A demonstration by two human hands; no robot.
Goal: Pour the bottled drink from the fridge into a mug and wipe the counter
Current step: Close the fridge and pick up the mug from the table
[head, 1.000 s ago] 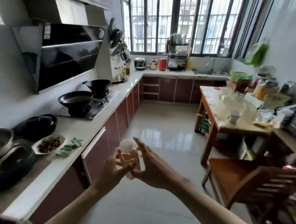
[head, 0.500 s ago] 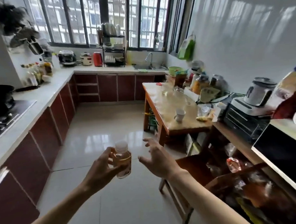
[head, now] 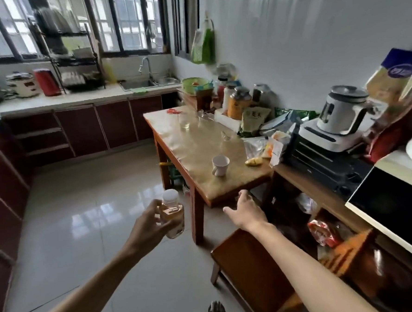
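Observation:
My left hand (head: 148, 224) grips a small clear bottle (head: 172, 213) of amber drink with a white cap, held upright over the tiled floor. My right hand (head: 245, 210) reaches forward with loose, spread fingers and holds nothing, just below the near corner of the wooden table (head: 199, 141). A white mug (head: 220, 165) stands upright on the table's near end, ahead of both hands. A green cloth (head: 138, 90) lies on the far counter in front of the sink (head: 147, 82).
A wooden chair (head: 250, 259) stands close at lower right, under my right arm. Packets, jars and a green bowl (head: 194, 83) crowd the table's wall side. A blender (head: 342, 113) and a microwave (head: 396, 207) sit on the right shelf. Dark red cabinets (head: 78, 130) line the left and far walls.
The view has swung right from the stove counter to the table, which is now nearer. My right hand has left the bottle and moved right toward the table corner.

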